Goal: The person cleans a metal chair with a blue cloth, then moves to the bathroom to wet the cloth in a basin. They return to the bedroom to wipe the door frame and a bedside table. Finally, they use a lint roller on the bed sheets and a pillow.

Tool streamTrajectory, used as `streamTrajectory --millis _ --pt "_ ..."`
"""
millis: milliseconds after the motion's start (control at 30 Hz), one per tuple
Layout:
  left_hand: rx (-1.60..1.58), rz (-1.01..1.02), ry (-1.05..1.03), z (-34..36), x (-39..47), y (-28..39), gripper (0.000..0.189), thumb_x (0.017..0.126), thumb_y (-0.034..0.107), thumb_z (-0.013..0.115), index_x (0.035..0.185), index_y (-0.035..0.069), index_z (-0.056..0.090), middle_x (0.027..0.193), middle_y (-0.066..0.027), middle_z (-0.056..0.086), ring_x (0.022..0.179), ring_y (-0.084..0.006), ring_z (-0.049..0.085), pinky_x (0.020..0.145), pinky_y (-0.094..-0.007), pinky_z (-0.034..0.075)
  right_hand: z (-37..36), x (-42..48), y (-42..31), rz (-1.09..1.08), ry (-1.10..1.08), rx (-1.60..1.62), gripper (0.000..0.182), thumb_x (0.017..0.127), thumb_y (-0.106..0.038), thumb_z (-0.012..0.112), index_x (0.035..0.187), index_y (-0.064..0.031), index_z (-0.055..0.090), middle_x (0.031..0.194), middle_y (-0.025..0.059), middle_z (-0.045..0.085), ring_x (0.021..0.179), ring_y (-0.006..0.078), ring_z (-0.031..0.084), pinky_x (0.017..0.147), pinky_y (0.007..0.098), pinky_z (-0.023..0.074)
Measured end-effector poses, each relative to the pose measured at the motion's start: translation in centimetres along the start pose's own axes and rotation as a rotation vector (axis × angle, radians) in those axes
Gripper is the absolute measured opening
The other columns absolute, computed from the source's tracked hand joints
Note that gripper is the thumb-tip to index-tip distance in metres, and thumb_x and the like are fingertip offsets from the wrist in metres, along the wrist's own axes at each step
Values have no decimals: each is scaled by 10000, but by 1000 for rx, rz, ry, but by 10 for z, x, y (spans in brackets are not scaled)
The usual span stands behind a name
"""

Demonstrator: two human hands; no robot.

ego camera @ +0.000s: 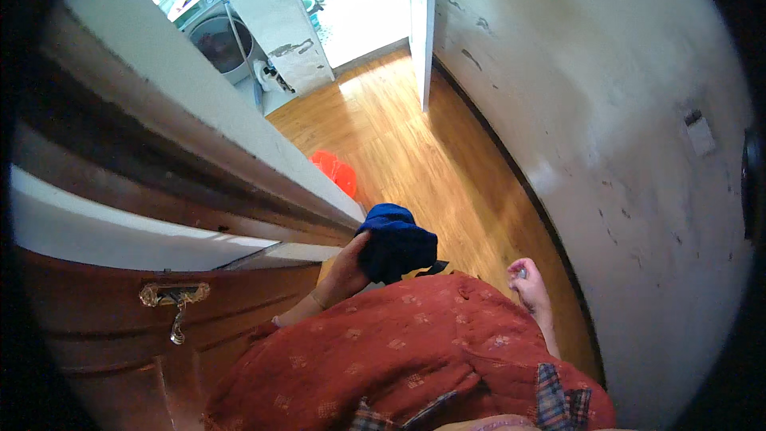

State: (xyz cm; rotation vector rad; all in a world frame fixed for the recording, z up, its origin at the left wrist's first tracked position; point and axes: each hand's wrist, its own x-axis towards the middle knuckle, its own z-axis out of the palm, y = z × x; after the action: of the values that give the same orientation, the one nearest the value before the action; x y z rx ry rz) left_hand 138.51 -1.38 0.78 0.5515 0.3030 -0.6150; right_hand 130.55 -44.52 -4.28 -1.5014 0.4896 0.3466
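My left hand (350,260) grips a bundle of blue cloth (398,242), brighter along its top and nearly black lower down. A short dark strap or corner pokes out at its right, near my red patterned top (395,341). At my right side hangs my right hand (529,284), low over the wooden floor, with its fingers curled in. A small pale grey spot shows at those fingers; whether it is an object held there cannot be made out.
Left of me stands a brown panelled door (251,305) with an ornate handle (176,311). An orange-red plastic item (336,172) lies on the wood floor (419,173) by the wall corner. Ahead are a white door (423,30), a bright tiled room and a front-loading washing machine (221,42). A scuffed wall (598,102) runs along the right.
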Motion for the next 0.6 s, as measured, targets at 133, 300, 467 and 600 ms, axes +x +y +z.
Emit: streamTrajectory --millis 133,300,467,600 --pt "-62 94 64 -3 32 24 543 1063 381 447 1484 37 435 1454 -134 546 1339 -297 517 1168 -463 374 37 92 -71 -91 -189 -38 188 909 80 520 1039 -42 582 978 64 614 890 162 634 703 309 560" --pt "-164 140 -17 5 84 75 625 1028 471 495 1498 64 419 1494 -147 507 1373 -325 487 1171 -496 367 76 178 -144 -42 -255 -87 106 968 32 531 1030 -41 576 927 65 617 808 149 660 581 288 572" --pt "-279 180 -45 10 145 122 639 1020 492 514 1507 92 408 1494 -134 508 1367 -328 491 1162 -523 371 91 258 -207 18 -237 -216 47 1011 -46 534 1037 -54 573 852 41 610 618 103 590 479 248 492" --pt "-283 275 216 0 174 133 595 1029 486 503 1482 103 448 1481 -122 523 1352 -344 502 1146 -546 382 102 326 -236 22 -209 -282 51 1022 -116 554 1035 -85 592 819 10 588 602 62 506 491 240 422"
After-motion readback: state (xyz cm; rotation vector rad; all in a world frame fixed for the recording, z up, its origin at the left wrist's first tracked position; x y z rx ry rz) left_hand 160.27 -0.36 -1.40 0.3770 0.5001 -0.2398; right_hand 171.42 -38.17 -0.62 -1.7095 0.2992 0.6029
